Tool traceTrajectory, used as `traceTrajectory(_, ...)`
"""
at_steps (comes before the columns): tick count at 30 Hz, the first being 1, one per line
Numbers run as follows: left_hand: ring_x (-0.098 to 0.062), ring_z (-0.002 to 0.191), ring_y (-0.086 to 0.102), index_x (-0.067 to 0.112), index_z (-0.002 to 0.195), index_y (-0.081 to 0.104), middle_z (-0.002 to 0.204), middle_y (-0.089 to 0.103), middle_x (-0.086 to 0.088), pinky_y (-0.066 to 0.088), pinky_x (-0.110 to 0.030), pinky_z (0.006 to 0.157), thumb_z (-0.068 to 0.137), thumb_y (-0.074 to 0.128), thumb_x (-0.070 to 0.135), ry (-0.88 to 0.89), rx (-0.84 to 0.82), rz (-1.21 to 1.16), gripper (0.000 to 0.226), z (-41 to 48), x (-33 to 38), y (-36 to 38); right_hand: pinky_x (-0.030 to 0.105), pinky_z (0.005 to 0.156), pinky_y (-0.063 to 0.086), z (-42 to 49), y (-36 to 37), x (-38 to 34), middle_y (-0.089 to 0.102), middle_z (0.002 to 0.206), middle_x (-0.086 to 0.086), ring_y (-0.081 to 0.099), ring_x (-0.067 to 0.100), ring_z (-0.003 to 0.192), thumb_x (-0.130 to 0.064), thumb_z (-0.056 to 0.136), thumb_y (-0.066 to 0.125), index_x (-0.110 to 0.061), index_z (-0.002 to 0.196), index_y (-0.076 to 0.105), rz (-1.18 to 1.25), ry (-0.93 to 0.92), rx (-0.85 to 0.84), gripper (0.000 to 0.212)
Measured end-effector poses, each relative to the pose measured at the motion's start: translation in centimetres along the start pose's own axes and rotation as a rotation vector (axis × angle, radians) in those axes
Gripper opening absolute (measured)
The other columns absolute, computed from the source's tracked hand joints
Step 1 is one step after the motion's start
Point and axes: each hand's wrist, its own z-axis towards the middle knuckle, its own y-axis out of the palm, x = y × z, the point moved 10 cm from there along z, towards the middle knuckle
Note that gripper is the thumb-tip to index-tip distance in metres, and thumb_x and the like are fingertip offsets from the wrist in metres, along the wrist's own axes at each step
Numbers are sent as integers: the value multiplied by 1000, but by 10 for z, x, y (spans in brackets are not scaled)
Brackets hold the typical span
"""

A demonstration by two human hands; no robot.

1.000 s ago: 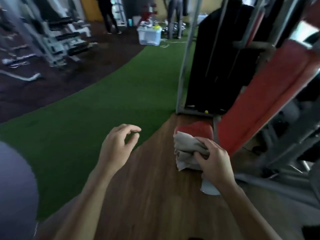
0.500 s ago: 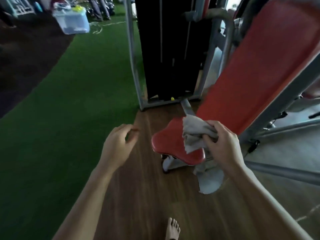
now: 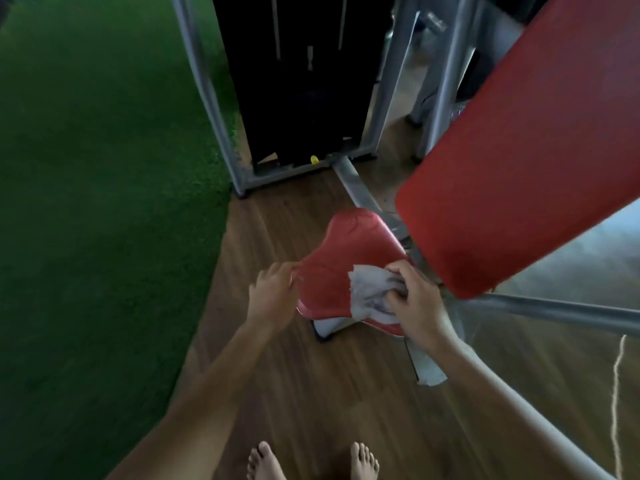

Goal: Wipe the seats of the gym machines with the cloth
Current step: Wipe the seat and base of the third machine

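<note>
A red padded seat (image 3: 341,258) of a gym machine sits low in front of me, with a long red back pad (image 3: 519,161) slanting up to the right. My right hand (image 3: 417,303) presses a crumpled grey-white cloth (image 3: 370,296) onto the seat's near right part. One end of the cloth hangs below the seat (image 3: 429,372). My left hand (image 3: 275,292) rests at the seat's left edge, fingertips touching it.
The black weight stack (image 3: 298,81) in its grey frame (image 3: 204,84) stands behind the seat. Green turf (image 3: 97,202) covers the floor to the left, wood flooring (image 3: 311,393) lies under me. A grey bar (image 3: 554,308) runs right. My bare feet (image 3: 311,462) stand at the bottom edge.
I have stepped closer and my view has tilted down onto the seat. The cloth has come down flat on the seat. My left hand has reached the seat's left edge.
</note>
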Motion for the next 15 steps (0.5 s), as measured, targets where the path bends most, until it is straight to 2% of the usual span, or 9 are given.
traceTrajectory(2, -25, 134, 43, 29, 138, 54, 143, 52, 4, 35, -49, 109, 102, 42, 33, -26, 2, 17, 38, 18, -16, 26, 23, 95, 43, 14, 36, 6, 61, 115, -6, 58, 15, 108, 1, 80, 56, -22, 115, 62, -65, -74, 6, 42)
traceTrajectory(3, -25, 135, 41, 28, 140, 52, 145, 51, 4, 33, -47, 109, 104, 41, 32, -37, 22, 12, 38, 25, -22, 34, 28, 102, 41, 20, 54, 6, 58, 123, -5, 54, 16, 117, 0, 81, 54, -22, 118, 63, -96, -135, -17, 44)
traceTrajectory(5, -24, 136, 38, 28, 141, 50, 146, 49, 3, 30, -46, 108, 105, 39, 31, -49, 61, -10, 38, 39, -35, 49, 38, 111, 37, 28, 90, 7, 50, 137, -3, 41, 16, 134, -2, 82, 51, -21, 115, 63, -126, -241, -121, 40)
traceTrajectory(7, -23, 138, 35, 30, 141, 49, 147, 49, 4, 29, -46, 109, 106, 37, 31, -42, 91, -14, 37, 50, -48, 60, 42, 113, 36, 30, 116, 15, 41, 146, -1, 30, 13, 144, -9, 84, 50, -20, 109, 64, -75, -277, -222, 31)
traceTrajectory(9, -22, 142, 31, 31, 143, 47, 149, 48, 6, 26, -46, 112, 107, 35, 34, -15, 104, -23, 39, 58, -55, 69, 40, 115, 35, 33, 120, 26, 34, 154, -5, 22, 9, 148, -24, 89, 46, -24, 116, 63, 6, -238, -188, 32)
traceTrajectory(11, -18, 148, 23, 34, 149, 42, 154, 42, 10, 18, -42, 115, 108, 31, 37, 15, 106, -33, 42, 62, -59, 76, 34, 117, 31, 37, 117, 46, 26, 159, -8, 18, 5, 149, -41, 99, 39, -31, 141, 47, 133, -92, -114, 44)
traceTrajectory(13, -13, 151, 15, 36, 152, 36, 158, 35, 17, 11, -36, 117, 108, 27, 39, 32, 124, -63, 45, 61, -61, 82, 41, 118, 33, 41, 128, 68, 17, 164, -2, 19, 14, 151, -59, 98, 36, -34, 154, 23, 188, 87, -107, 62)
traceTrajectory(15, -9, 152, 10, 38, 152, 35, 158, 29, 23, 5, -32, 118, 108, 24, 41, 31, 147, -125, 45, 60, -63, 84, 49, 117, 35, 48, 140, 69, 14, 166, 5, 23, 24, 151, -61, 96, 37, -30, 157, 13, 123, 124, -101, 72)
